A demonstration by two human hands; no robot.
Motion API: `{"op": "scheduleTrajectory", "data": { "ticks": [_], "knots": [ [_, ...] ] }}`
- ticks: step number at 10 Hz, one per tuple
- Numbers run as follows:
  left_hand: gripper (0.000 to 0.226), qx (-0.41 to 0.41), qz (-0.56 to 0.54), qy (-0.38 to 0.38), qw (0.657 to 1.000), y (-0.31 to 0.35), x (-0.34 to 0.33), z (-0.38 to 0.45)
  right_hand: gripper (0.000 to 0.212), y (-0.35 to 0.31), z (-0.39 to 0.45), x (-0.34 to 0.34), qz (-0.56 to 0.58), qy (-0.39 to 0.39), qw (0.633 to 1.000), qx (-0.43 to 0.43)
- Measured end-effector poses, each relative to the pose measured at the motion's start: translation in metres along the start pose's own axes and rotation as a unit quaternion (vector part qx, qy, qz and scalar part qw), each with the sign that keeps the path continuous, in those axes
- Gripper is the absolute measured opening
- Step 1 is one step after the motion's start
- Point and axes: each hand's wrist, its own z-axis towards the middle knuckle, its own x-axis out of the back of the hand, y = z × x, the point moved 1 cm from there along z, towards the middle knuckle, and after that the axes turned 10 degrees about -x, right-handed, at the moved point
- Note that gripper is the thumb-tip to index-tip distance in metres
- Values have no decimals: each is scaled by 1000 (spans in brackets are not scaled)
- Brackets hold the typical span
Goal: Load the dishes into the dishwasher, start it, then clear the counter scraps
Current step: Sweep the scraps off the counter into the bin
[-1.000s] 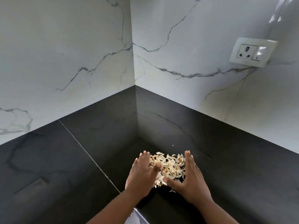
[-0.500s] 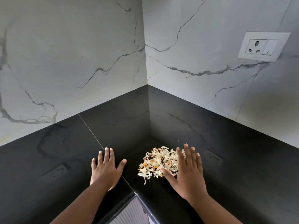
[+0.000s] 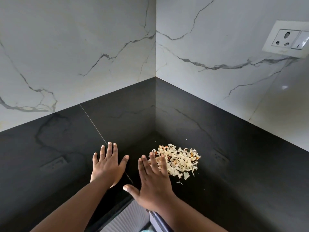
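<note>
A heap of pale shredded vegetable scraps with a few orange and dark bits lies on the black stone counter near its inner corner. My right hand is flat and open, fingers spread, its fingertips over the heap's left edge. My left hand rests palm down on the counter to the left of the heap, fingers apart, holding nothing and apart from the scraps.
White marble-look walls meet in a corner behind the counter. A white socket and switch plate sits on the right wall. The counter's front edge runs below my wrists, with a ribbed cabinet front under it.
My right hand has shifted from the heap's right side to its left edge. My left hand stayed flat on the counter left of the heap. The camera has moved closer.
</note>
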Motion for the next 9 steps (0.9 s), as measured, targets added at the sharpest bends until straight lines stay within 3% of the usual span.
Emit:
{"op": "scheduleTrajectory", "data": {
  "ticks": [1, 2, 3, 4, 5, 7, 8, 9],
  "knots": [
    [77, 0, 0, 0, 1000, -1, -1, 0, 103, 15, 0, 8, -6, -1, 999, -33],
    [77, -1, 5, 4, 1000, -1, -2, 0, 89, 43, 9, 20, 68, 106, 991, -37],
    [78, -3, 7, 9, 1000, 0, -2, 0, 76, 94, 32, 39, 167, 160, 969, -91],
    [78, -4, 10, 8, 1000, -1, -3, 0, 91, 153, 53, 45, 253, 6, 953, -169],
    [78, -5, 7, 10, 1000, -1, -3, 0, 98, 174, 58, 39, 271, -71, 943, -179],
    [78, -9, 4, 7, 1000, -1, -2, 0, 90, 153, 58, 26, 360, -93, 925, -76],
    [78, -9, 3, 7, 1000, -1, -2, 1, 74, 156, 69, 43, 426, -36, 900, -82],
    [79, -7, 4, 8, 1000, -1, -2, 0, 50, 143, 85, 51, 371, -7, 924, -95]
  ]
}}
